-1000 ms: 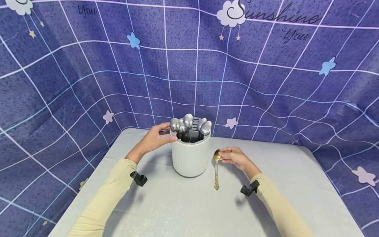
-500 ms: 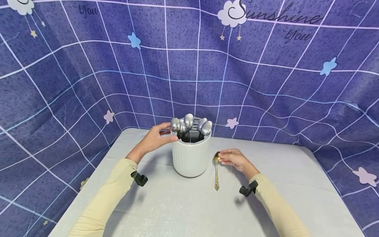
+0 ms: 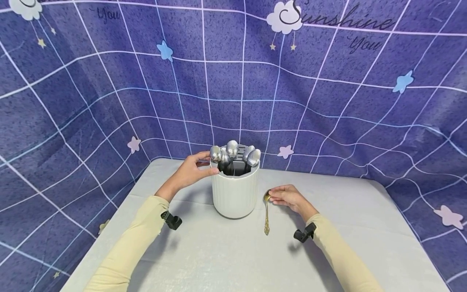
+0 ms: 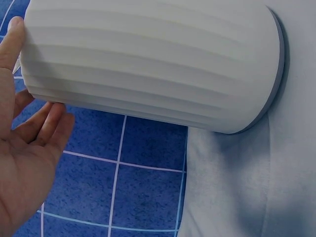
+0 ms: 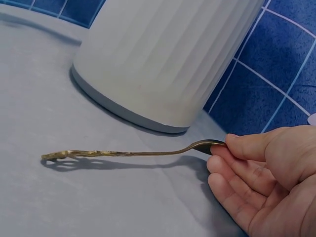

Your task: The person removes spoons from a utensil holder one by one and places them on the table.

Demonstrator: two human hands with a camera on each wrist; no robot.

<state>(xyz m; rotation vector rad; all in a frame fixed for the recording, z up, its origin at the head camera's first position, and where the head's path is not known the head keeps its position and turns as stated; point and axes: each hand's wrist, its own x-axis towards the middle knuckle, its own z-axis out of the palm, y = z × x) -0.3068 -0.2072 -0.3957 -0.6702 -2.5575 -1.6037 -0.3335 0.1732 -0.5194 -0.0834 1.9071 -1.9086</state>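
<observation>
A white ribbed utensil holder (image 3: 235, 198) stands upright on the table, with several silver spoons (image 3: 232, 149) in it, bowls up. My left hand (image 3: 191, 172) holds its left side at the rim, thumb in front and fingers farther back. In the left wrist view, the thumb and fingertips touch the holder's wall. To the right of the holder, my right hand (image 3: 290, 197) pinches a gold spoon (image 5: 158, 153) by the bowl between thumb and fingers. Its ornate handle points toward the near side, the tip at or just above the tabletop. The bowl is partly hidden by the fingers.
A pale grey cloth covers the table (image 3: 226, 259). Behind and to the sides hangs a blue-purple curtain (image 3: 233, 81) with grid lines, stars and clouds. Small black cameras (image 3: 171, 220) sit on both wrists.
My right hand has come down slightly, lowering the gold spoon's bowl a little. My left hand and the utensil holder have stayed in place.
</observation>
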